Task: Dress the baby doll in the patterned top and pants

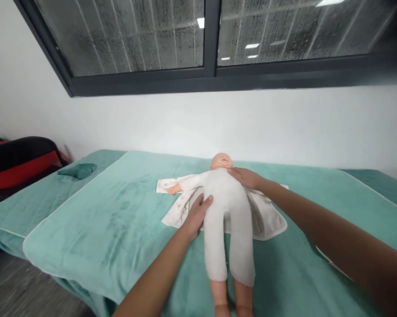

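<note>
A baby doll (226, 198) with a white cloth body lies on its back, its head toward the wall and its bare feet toward me. Beneath it spreads a white patterned baby garment (267, 220), laid open on both sides. One doll arm (188, 182), on the left, lies in a sleeve with the small hand showing; the other is hidden behind my forearm. My left hand (197, 214) rests against the doll's side near the hip, thumb apart from the fingers. My right hand (246, 177) lies with outstretched fingers on the doll's shoulder, just below the head.
A green plush cover (119, 211) lies over the bed, with a face hole (77, 171) at the left end. Black and red padded chairs (23, 163) stand at far left. Behind is a white wall with a dark-framed window (211, 79). A white edge (332, 263) shows below my right forearm.
</note>
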`<action>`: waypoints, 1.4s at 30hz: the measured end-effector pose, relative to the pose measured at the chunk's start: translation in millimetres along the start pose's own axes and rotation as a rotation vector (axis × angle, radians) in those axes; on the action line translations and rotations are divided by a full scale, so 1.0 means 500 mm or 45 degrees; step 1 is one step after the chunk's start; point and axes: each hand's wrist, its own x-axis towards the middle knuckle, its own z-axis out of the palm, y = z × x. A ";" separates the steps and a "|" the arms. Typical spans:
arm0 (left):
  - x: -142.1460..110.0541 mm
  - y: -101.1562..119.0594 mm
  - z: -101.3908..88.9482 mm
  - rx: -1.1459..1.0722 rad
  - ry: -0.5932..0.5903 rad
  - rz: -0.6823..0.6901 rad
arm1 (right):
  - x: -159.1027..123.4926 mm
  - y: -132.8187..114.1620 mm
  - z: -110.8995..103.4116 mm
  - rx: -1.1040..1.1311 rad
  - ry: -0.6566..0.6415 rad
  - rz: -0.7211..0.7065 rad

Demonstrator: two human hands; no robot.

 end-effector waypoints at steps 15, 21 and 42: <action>-0.001 -0.048 -0.023 0.739 0.277 0.448 | 0.150 -0.238 0.152 -0.456 -0.245 -0.446; 0.035 -0.020 -0.091 1.758 -0.008 0.749 | 0.142 -0.240 0.154 -0.366 -0.163 -0.392; 0.168 0.069 -0.217 0.059 0.483 0.135 | 0.088 -0.227 0.108 -0.412 -0.076 -0.211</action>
